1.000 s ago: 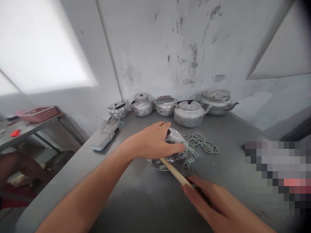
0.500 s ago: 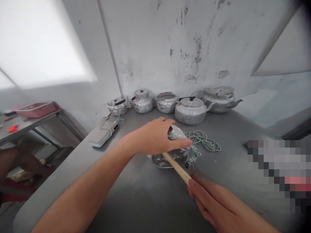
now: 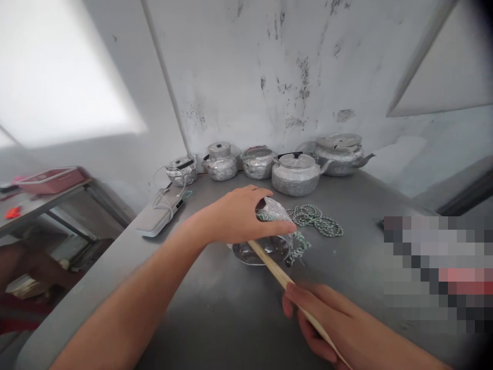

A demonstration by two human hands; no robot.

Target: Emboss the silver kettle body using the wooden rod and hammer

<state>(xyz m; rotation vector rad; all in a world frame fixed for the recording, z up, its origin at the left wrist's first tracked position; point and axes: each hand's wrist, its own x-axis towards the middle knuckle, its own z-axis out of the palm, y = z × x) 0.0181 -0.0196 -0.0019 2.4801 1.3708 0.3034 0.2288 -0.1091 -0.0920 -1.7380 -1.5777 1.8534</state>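
A silver metal pot (image 3: pixel 279 209) lies tipped on the table, its mouth facing me. My left hand (image 3: pixel 236 218) grips it from above, with the thumb stretched across the upper side. Green-and-white cord (image 3: pixel 298 249) is wound around the pot's handle. My right hand (image 3: pixel 321 318) is wrapped round a wooden stick (image 3: pixel 272 264), whose far end reaches into the pot's mouth. The stick's tip is hidden inside, and its near end runs back past my palm.
Along the wall stand several dented kettles, including a lidded kettle (image 3: pixel 296 177). Coiled cord (image 3: pixel 318 221) lies right of the pot. A pale power bank (image 3: pixel 159 216) with a cable sits at left. A side table holds a pink basket (image 3: pixel 50 181); below it a person's limb shows.
My right hand has turned, and the stick's rear part now shows beyond it. The left hand keeps its hold on the pot. The whole view has shifted slightly.
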